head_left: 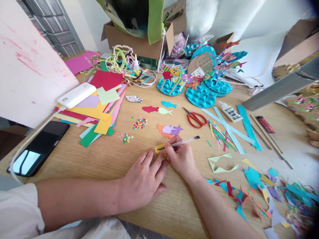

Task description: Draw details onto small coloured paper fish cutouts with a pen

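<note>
The right hand (181, 158) grips a pen (181, 143), tip on a yellow cutout (159, 149). The left hand (143, 181) lies flat, fingers spread, pinning that cutout to the tabletop (99, 162). Best to keep it pinned firmly and draw in short strokes. Beyond the cutout lie paper fish (170, 130), then scissors (195, 118) and a glue bottle (230, 111) off to its right; the label is unreadable.

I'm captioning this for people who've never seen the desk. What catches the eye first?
At centre, the right hand holds a pen to a small yellow paper piece that the left hand steadies. Behind lie red scissors and paper fish; coloured paper sheets fan out to the left.
</note>
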Tool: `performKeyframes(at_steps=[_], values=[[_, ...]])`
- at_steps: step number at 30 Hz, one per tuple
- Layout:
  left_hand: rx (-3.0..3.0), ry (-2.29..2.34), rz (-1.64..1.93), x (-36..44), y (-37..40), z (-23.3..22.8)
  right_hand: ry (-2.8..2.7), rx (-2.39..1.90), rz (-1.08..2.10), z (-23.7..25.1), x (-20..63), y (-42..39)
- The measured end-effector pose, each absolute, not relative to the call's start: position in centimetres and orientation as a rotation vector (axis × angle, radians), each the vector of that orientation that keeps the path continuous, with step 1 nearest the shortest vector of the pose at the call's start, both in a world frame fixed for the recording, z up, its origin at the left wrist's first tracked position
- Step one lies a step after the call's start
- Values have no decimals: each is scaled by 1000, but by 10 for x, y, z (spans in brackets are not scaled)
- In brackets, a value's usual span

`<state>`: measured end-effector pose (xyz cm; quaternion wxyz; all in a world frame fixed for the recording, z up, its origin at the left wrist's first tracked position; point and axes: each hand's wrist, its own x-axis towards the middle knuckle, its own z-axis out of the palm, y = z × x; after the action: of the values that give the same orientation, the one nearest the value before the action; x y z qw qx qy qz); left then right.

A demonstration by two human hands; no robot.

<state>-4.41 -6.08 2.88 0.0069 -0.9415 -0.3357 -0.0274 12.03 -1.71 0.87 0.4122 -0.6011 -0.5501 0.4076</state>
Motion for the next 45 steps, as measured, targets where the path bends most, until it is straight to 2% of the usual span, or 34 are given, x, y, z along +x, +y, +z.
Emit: performKeyframes(at_steps=[45], values=[[-2950,-1058,-75,-43,-61,30,-1380,-1490,1072,9,122,-18]])
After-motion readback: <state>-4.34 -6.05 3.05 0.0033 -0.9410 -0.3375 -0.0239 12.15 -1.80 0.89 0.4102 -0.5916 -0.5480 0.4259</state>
